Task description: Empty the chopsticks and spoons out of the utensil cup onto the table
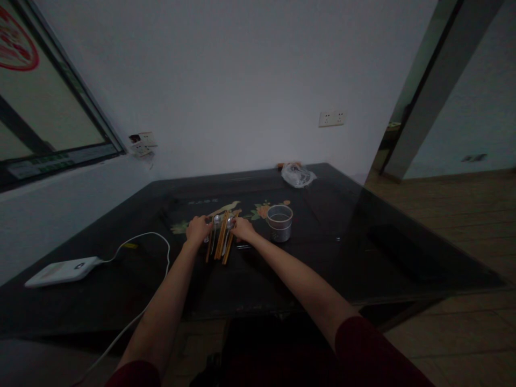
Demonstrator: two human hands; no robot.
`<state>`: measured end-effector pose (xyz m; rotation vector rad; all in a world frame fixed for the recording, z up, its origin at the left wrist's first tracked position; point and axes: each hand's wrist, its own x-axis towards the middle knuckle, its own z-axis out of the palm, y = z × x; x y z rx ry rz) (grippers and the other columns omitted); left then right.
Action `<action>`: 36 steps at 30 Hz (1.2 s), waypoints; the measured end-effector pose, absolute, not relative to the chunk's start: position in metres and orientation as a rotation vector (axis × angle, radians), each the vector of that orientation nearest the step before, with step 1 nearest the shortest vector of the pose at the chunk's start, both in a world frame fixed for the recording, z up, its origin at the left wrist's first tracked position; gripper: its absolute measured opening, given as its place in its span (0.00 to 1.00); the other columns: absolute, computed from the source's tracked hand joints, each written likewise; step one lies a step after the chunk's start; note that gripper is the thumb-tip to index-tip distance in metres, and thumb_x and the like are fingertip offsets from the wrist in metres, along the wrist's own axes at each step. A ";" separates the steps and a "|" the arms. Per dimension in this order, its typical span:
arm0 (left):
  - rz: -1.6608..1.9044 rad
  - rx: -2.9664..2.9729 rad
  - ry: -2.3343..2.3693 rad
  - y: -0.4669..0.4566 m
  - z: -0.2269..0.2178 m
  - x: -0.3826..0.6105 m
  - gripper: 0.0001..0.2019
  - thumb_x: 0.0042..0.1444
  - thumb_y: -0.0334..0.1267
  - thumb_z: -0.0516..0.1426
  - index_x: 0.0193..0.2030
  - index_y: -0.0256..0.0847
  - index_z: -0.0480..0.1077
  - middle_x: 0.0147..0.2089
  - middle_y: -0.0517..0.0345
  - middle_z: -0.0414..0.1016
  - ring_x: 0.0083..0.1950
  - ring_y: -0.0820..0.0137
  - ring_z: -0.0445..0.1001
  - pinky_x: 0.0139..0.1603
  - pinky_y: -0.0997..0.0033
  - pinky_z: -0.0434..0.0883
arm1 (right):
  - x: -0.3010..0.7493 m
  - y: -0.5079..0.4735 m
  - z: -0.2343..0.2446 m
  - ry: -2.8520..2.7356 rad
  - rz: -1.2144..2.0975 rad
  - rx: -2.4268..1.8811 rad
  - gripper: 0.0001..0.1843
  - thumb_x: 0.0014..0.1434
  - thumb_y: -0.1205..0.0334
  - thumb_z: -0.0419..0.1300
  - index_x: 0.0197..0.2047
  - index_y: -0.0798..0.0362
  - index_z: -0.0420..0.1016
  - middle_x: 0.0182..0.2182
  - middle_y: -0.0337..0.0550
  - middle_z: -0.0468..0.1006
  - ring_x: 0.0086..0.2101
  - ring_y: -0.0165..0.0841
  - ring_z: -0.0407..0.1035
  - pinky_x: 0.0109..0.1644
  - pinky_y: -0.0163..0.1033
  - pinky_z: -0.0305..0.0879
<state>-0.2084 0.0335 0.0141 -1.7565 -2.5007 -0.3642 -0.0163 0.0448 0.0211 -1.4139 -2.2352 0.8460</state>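
Observation:
Wooden chopsticks [220, 246] and two metal spoons lie side by side on the dark table [322, 274], their length running away from me. One spoon [216, 220] has its bowl toward the far end, near my left fingers. The other spoon [230, 222] rests close to my right fingertips. My left hand [197, 230] is closed at the left side of the row, its fingers on the outermost chopstick. From the right side, my right hand [244, 230] pinches the chopsticks at that edge. A small shiny piece under my left hand is mostly hidden.
A metal cup [279, 224] stands right of my right hand. A clear plastic bag [297, 176] lies at the back edge by the wall. On the left, a white power bank [60, 272] trails a white cable [167, 252] past my left forearm.

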 end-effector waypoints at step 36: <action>-0.424 -1.950 -2.236 0.012 0.015 -0.126 0.32 0.51 0.46 0.58 0.63 0.48 0.56 0.60 0.45 0.61 0.59 0.51 0.59 0.53 0.53 0.63 | 0.175 0.025 0.009 -1.946 0.786 -1.332 0.33 0.43 0.66 0.68 0.53 0.57 0.64 0.42 0.48 0.75 0.31 0.28 0.69 0.35 0.34 0.65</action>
